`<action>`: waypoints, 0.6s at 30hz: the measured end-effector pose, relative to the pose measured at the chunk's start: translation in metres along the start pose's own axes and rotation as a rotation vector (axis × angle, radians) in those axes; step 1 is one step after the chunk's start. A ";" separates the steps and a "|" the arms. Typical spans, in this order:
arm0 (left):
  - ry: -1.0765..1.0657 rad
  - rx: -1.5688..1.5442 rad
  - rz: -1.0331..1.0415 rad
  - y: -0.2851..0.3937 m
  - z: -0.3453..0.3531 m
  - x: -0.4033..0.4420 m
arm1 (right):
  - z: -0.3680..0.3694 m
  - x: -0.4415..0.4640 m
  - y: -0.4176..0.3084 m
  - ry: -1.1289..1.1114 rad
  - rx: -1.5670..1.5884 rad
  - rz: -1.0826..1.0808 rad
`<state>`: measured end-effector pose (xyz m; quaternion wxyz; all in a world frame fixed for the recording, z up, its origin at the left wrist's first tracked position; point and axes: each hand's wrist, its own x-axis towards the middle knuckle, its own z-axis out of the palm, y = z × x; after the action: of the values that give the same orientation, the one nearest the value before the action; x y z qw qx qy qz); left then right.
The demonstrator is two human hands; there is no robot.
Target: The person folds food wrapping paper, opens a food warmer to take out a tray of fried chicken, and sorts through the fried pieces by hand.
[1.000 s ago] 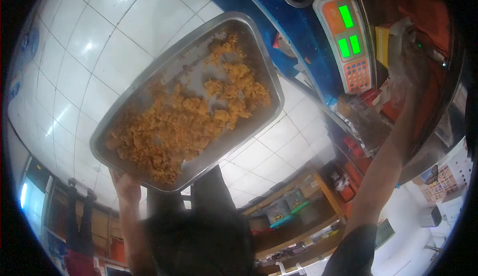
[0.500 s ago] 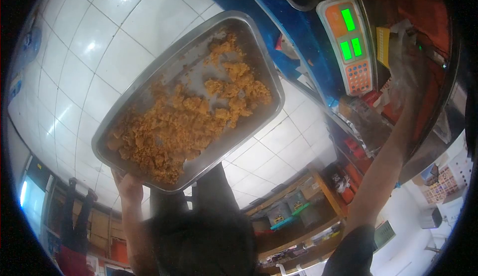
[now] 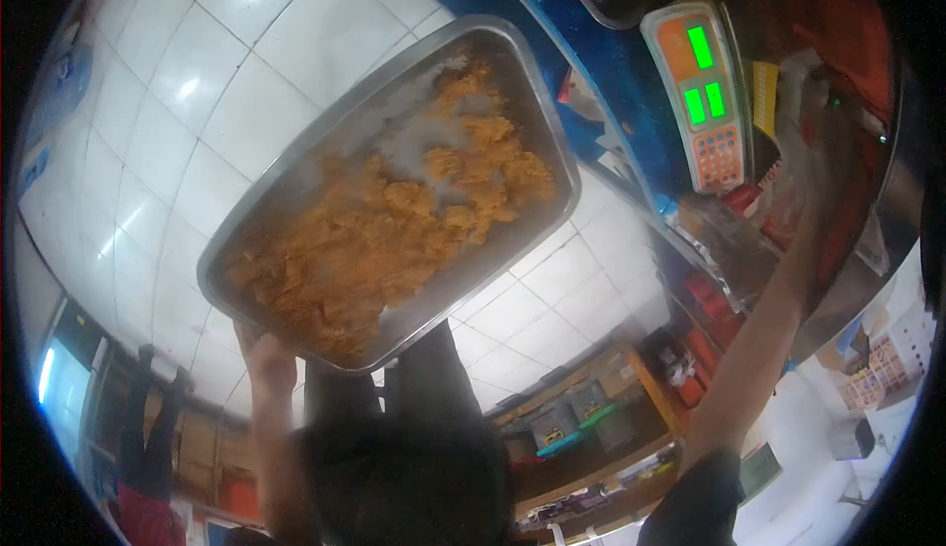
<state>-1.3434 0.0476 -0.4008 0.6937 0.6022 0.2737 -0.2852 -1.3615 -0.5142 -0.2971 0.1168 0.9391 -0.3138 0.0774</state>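
Note:
My left hand [image 3: 269,364] grips the lower left rim of a large metal tray [image 3: 567,167], fingers hidden beneath. The tray hangs tilted above the floor. Crumbly orange-brown pieces [image 3: 394,211], apparently fried food, lie spread inside it, blurred by motion. On the right, my right hand [image 3: 816,137] reaches over the counter, in or against a clear plastic bag [image 3: 798,78]. Its fingers are blurred and partly covered. Just left of that hand stands a white and orange digital scale [image 3: 702,102] with lit green displays.
A blue counter edge [image 3: 601,83] runs beside the tray. Near the scale are a yellow box [image 3: 764,98] and brown plastic packaging [image 3: 729,240]. Below is a wooden shelf [image 3: 591,467] with containers. Another person's legs [image 3: 148,418] show at lower left, on the white-tiled floor [image 3: 236,83].
The tray and my left hand have shifted slightly right in view, and the tray's contents look more blurred. My right hand stays by the plastic bag; the whole view has shifted a little.

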 end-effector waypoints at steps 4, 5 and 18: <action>0.057 -0.029 -0.002 0.005 0.019 -0.001 | -0.029 -0.036 -0.055 0.152 0.019 -0.039; 0.036 -0.098 0.007 0.008 0.023 0.000 | -0.033 -0.048 -0.072 0.151 0.060 -0.040; 0.023 -0.027 -0.064 0.000 0.029 0.002 | -0.018 -0.143 -0.193 -0.554 0.639 -0.195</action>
<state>-1.3409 0.0189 -0.3984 0.6890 0.5870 0.3048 -0.2964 -1.3590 -0.2777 -0.3444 -0.2616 0.9386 -0.2036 -0.0957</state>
